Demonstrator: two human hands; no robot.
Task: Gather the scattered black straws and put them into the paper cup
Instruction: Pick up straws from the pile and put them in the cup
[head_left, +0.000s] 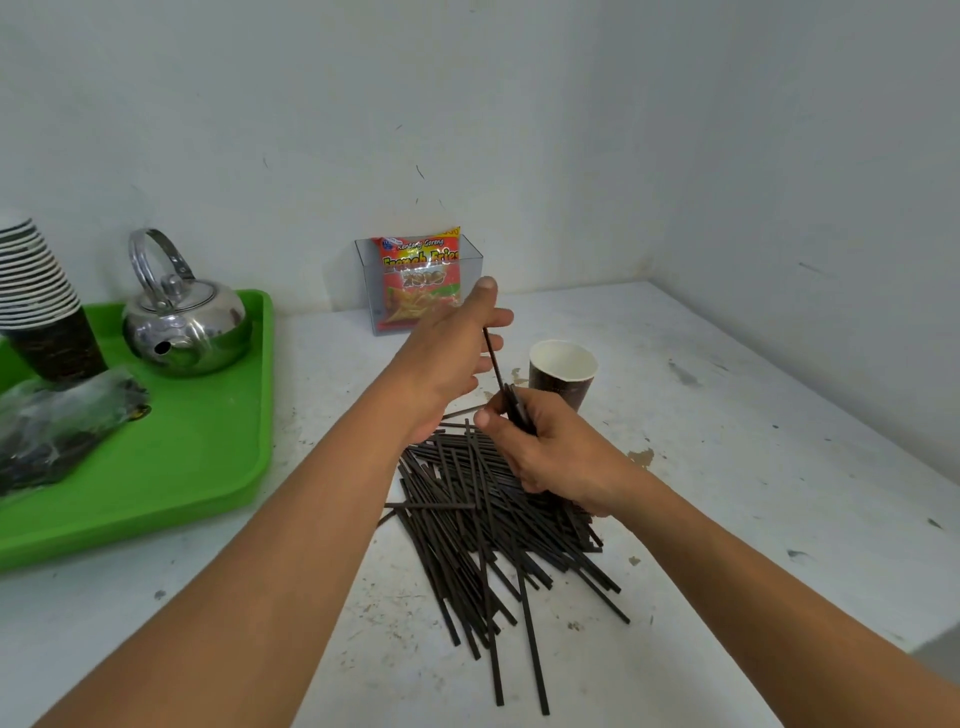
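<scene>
A heap of black straws (488, 540) lies scattered on the white table, in front of me. Behind it stands the paper cup (562, 373), dark outside, white inside, upright and with nothing visible in it. My right hand (550, 452) hovers over the far end of the heap and grips a small bundle of straws (514, 408). One of these straws (493, 358) sticks up toward my left hand (457, 353), which is raised above the table with fingers spread and touches its upper end.
A green tray (208, 467) at the left carries a steel kettle (184, 322), a stack of paper cups (44, 312) and a plastic bag (57, 426). A clear box with a snack packet (421, 280) stands at the back wall. The table edge runs at the right.
</scene>
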